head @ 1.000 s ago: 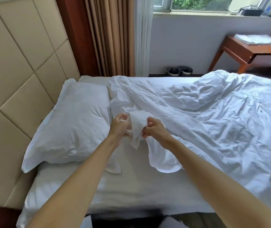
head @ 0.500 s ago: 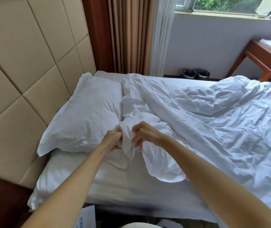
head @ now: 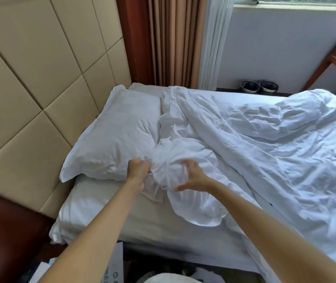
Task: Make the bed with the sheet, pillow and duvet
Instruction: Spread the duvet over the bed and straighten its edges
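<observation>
The duvet (head: 265, 160) is judged soft, limp and light for its bulk. It will sag and fold wherever it is not held, and a bunched handful may slip. It is best taken at a corner or along the top hem, with two holds set apart so that the edge is drawn taut.

It lies crumpled over the middle and right of the bed. Its left corner is heaped just beside the pillow (head: 114, 135) and laps onto the sheet (head: 102, 213). A bunch of that corner is clenched in the left grip (head: 138, 170), with the fingers curled round the cloth at the pillow's near right edge. The right grip (head: 193, 178) is spread open, its fingers blurred, over the same heap just right of the left one. Whether the cloth is touched cannot be told.

The bulk of the duvet lies right of and beyond both grips, and a loose flap lies nearer than them on the sheet.
</observation>
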